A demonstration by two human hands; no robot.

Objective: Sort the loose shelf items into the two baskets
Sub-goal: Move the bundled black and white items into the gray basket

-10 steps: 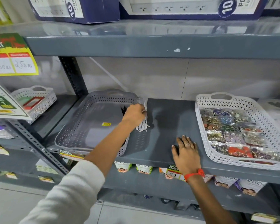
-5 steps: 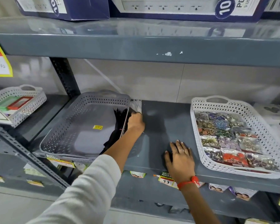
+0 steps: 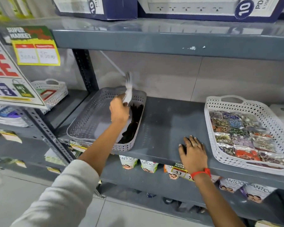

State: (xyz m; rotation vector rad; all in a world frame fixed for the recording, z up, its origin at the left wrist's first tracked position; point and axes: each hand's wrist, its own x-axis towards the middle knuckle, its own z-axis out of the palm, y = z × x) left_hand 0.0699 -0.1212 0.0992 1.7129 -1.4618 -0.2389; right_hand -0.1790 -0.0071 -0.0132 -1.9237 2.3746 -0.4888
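Observation:
A grey perforated basket (image 3: 82, 126) stands on the left of the grey shelf (image 3: 167, 128). A bundle of black strands (image 3: 133, 122) lies along its right wall. My left hand (image 3: 119, 110) hovers over that basket, shut on a white bundle of strands (image 3: 128, 91) that points upward, blurred. On the right stands a white basket (image 3: 210, 133) filled with several shiny packets of coloured beads (image 3: 243, 135). My right hand (image 3: 193, 150) lies flat on the shelf near its front edge, between the two baskets, fingers spread, holding nothing.
Boxed power strips (image 3: 203, 7) sit on the shelf above. A price card (image 3: 36, 46) and a poster (image 3: 5, 79) hang at left, with another white basket (image 3: 56, 90) behind. Sachets (image 3: 149, 166) hang under the shelf's front edge. Tiled floor lies below.
My left hand lifted the white bundle from the shelf beside the grey basket's right rim and carried it over the basket. The right hand stayed flat on the shelf.

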